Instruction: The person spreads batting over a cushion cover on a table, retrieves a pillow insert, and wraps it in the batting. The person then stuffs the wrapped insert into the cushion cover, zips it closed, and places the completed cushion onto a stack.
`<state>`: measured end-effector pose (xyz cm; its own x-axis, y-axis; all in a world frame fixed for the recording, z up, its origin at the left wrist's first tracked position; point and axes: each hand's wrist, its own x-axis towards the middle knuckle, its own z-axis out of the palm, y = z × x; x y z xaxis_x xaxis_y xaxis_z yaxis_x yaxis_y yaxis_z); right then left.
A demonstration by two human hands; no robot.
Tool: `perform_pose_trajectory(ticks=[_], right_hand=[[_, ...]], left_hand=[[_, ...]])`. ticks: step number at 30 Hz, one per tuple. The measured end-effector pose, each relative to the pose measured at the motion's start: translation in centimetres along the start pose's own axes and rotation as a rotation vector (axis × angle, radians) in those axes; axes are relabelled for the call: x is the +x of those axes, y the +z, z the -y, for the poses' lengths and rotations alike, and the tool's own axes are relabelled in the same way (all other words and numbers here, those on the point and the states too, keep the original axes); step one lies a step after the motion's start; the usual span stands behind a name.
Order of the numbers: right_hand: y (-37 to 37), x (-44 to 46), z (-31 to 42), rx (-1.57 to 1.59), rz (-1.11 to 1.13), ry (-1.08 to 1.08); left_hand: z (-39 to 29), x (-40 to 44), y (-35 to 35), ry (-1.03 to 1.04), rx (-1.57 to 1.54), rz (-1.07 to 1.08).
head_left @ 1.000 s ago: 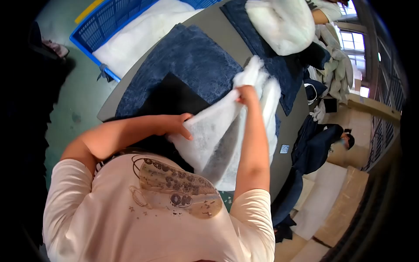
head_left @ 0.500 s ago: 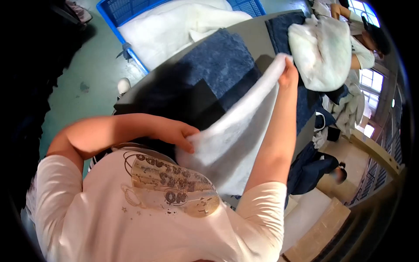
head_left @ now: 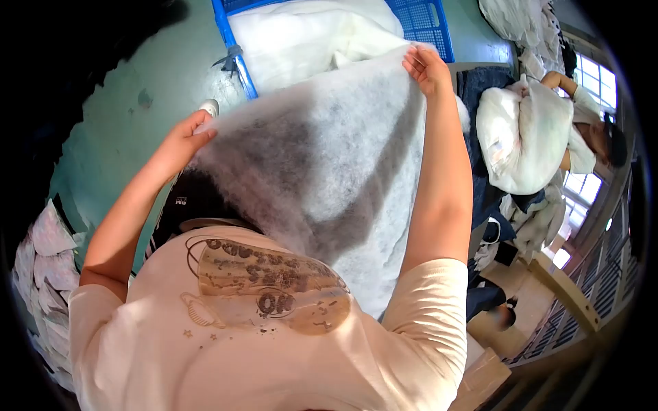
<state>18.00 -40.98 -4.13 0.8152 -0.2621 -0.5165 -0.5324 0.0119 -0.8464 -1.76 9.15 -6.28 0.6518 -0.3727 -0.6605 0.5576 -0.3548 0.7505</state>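
A thin white sheet of fluffy batting point(head_left: 329, 144) is stretched between my two hands and hangs down towards my shirt. My left hand point(head_left: 188, 139) pinches its left corner between thumb and fingers. At the upper right corner, my right hand point(head_left: 426, 68) grips the edge, with its fingers partly curled. Light passes through the sheet, and shadows show across it. The sheet hides most of the grey table and the dark blue fabric seen beneath it earlier.
A blue crate point(head_left: 240, 72) holding white batting point(head_left: 301, 41) stands beyond the sheet. On the right, a co-worker in a cap point(head_left: 615, 140) handles a bulky white bundle point(head_left: 524, 133) over dark blue fabric point(head_left: 480, 82). Another person point(head_left: 504, 315) is at lower right.
My left hand has moved up and left, and my right hand up and slightly left. The batting has spread from a narrow, folded shape into a wide sheet covering the blue fabric.
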Motion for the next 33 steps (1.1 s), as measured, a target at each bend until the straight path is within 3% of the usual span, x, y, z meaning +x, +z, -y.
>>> perform_pose_trajectory(ticks=[1, 3, 4, 7, 8, 10, 13, 15, 17, 20, 23, 26, 29, 31, 32, 33], right_hand=[[0.8, -1.2, 0.2, -0.188, 0.041, -0.045], [2.9, -4.0, 0.5, -0.554, 0.126, -0.132], [2.1, -3.6, -0.4, -0.554, 0.243, -0.188], [-0.3, -2.8, -1.4, -0.601, 0.377, -0.346], [-0.9, -3.0, -1.3, -0.627, 0.427, -0.277], [-0.9, -4.8, -0.6, -0.853, 0.521, -0.292], [0.5, -7.2, -0.2, -1.213, 0.629, -0.501], [1.2, -8.1, -0.5, -1.445, 0.603, -0.64], [1.6, -8.2, -0.6, -1.472, 0.582, -0.686], [1.3, -8.6, -0.7, -1.49, 0.541, -0.814], [1.1, -9.8, -0.2, -1.605, 0.496, -0.867], [0.0, -10.7, 0.8, -1.71, 0.531, -0.806], [-1.4, -11.9, 4.4, -1.593, 0.627, -0.78], [-2.1, -13.3, 6.8, -1.602, 0.678, -0.682], [-2.2, -13.5, 7.8, -1.681, 0.677, -0.594], [-1.7, -13.5, 8.4, -1.706, 0.605, -0.421]], left_hand=[[0.8, 0.2, 0.0, 0.037, 0.139, -0.028], [-0.4, -0.5, 2.0, 0.385, 0.701, -0.408], [-1.1, -0.8, 3.0, 0.559, 0.988, -0.599], [-0.9, -1.0, 4.6, 0.999, 1.413, -0.473], [-1.2, -1.1, 4.8, 1.109, 1.519, -0.415], [-2.1, -1.4, 4.5, 1.178, 1.644, -0.27], [-3.0, -1.1, 4.7, 0.865, 1.407, -0.176], [-3.7, -1.0, 4.7, 0.762, 1.031, -0.176], [-5.7, -0.9, 5.2, 0.623, 0.808, -0.131], [-7.8, -0.3, 7.5, 0.353, 0.809, -0.063], [-5.8, 1.0, 10.1, 0.563, 1.041, -0.216], [-5.2, 1.8, 11.6, 0.652, 0.947, -0.34], [-5.8, 2.8, 10.9, 0.568, 0.873, -0.253], [-5.6, 3.1, 10.6, 0.587, 0.761, -0.063], [-5.6, 3.1, 10.5, 0.598, 0.708, 0.034], [-5.8, 2.7, 10.4, 0.471, 0.438, 0.185]])
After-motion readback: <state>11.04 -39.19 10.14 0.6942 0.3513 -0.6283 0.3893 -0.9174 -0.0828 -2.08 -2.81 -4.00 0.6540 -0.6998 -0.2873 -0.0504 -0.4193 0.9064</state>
